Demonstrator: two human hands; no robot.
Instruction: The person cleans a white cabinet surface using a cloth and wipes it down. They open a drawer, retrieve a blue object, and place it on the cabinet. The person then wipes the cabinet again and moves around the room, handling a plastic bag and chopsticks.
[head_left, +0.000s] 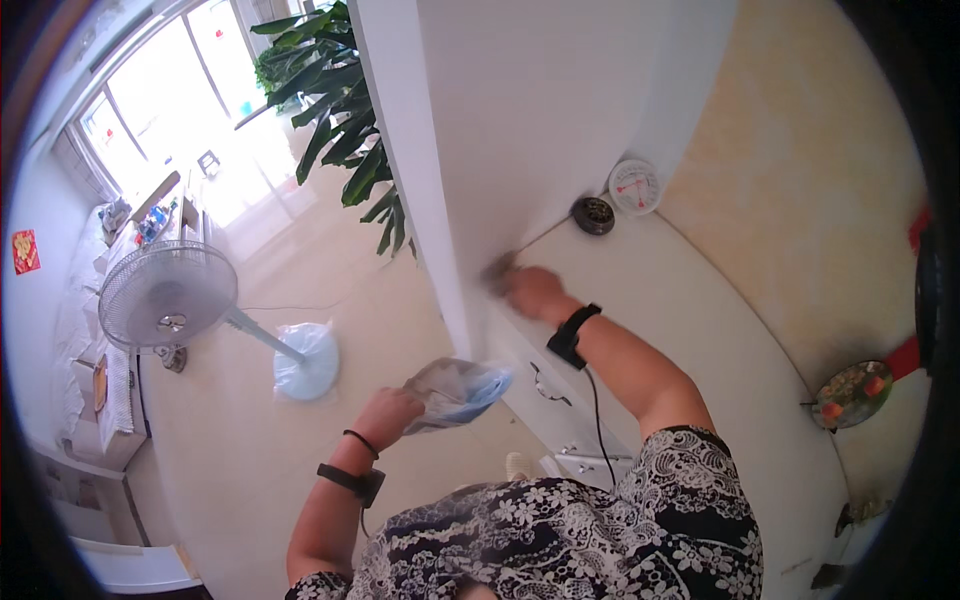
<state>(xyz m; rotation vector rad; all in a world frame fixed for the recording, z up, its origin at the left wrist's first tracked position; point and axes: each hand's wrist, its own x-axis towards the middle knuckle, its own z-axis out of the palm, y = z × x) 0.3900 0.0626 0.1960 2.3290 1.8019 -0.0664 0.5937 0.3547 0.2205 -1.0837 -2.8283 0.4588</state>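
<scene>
My left hand (391, 417) grips the edge of a thin grey plastic bag (442, 397), with something light blue showing at its right end. My right hand (536, 291) is blurred over the left edge of a pale countertop (690, 315), close to the wall. At its fingertips is a dark greyish-brown thing (499, 274), too blurred to name. Beyond that hand, a small dark round pot (593, 215) stands beside a white round dial gauge (634, 187) in the counter's corner.
A standing fan (169, 296) with a plastic-wrapped base (306, 362) stands on the floor at left. Large plant leaves (352, 112) hang beside the white partition (409, 150). Cabinet drawers (592, 461) lie below the counter. A patterned round object (853, 395) is at right.
</scene>
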